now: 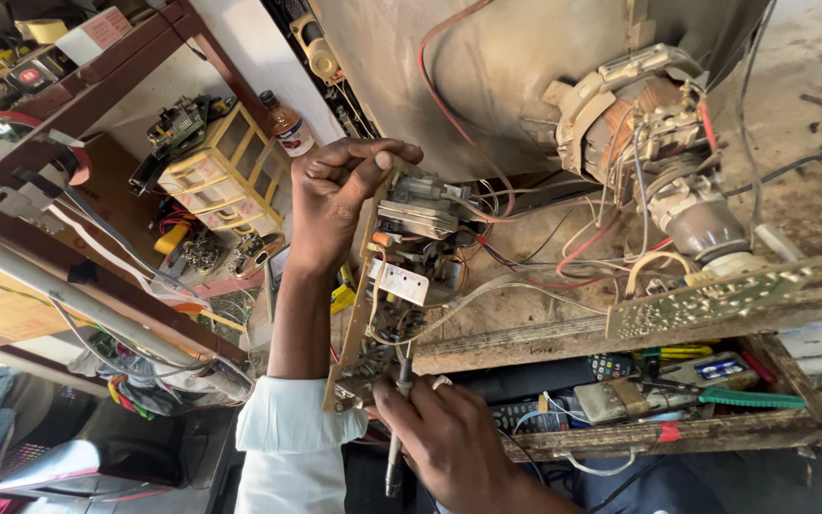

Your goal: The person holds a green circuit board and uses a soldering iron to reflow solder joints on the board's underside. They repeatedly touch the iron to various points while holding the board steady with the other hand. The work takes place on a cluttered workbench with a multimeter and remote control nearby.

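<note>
Both hands point(335, 205) on circuit board point(401, 276)

Circuit board point(365, 286): tan fibre laminate, matt, dusty, carrying dull metal and white plastic parts. Soldering tool point(397, 447): grey metal shaft, dull, worn. Picture tube point(516, 67): grey coated glass, matt, stained; its neck carries bare copper windings point(635, 119), faintly glossy. Counter point(535, 338): raw wood, rough, grimy, edges chipped. Wires point(582, 252): red and white plastic insulation, smooth. Sleeve point(287, 438): pale woven cloth, matt. Small drawer cabinet point(225, 171): yellowed plastic, semi-gloss.
</note>
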